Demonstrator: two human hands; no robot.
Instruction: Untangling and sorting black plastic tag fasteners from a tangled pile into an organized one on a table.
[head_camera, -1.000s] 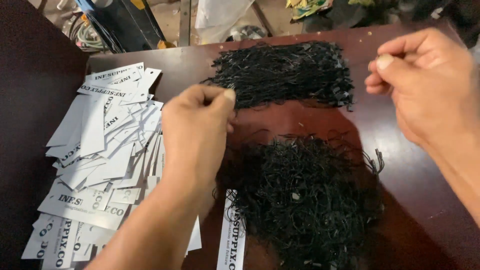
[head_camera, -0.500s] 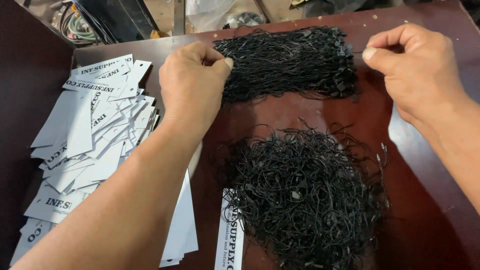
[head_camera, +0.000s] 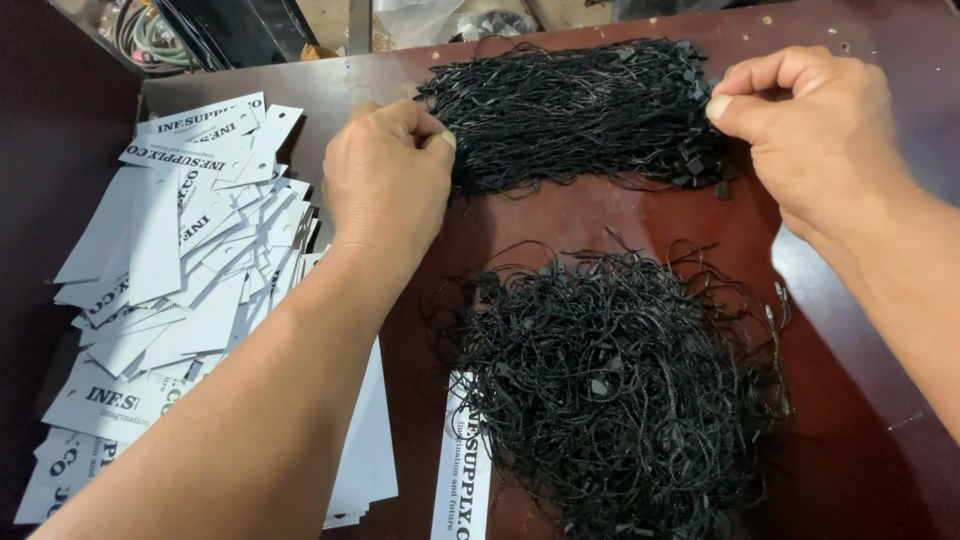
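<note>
A flat bundle of straight black strings (head_camera: 580, 115) lies across the far part of the dark red table (head_camera: 620, 215). My left hand (head_camera: 388, 175) pinches the bundle's left end with thumb and fingers. My right hand (head_camera: 810, 135) pinches its right end, where small black clasps cluster. Nearer to me sits a loose tangled heap of black strings (head_camera: 610, 385). One white printed tag (head_camera: 465, 470) pokes out from under that heap.
A wide spread of white printed paper tags (head_camera: 170, 290) covers the table's left side, partly under my left forearm. Cables and dark objects (head_camera: 190, 30) lie beyond the table's far edge. The table's right edge runs under my right forearm.
Both hands have moved away from me onto the ends of the straight string bundle, and the view has shifted so the bundle sits closer to centre.
</note>
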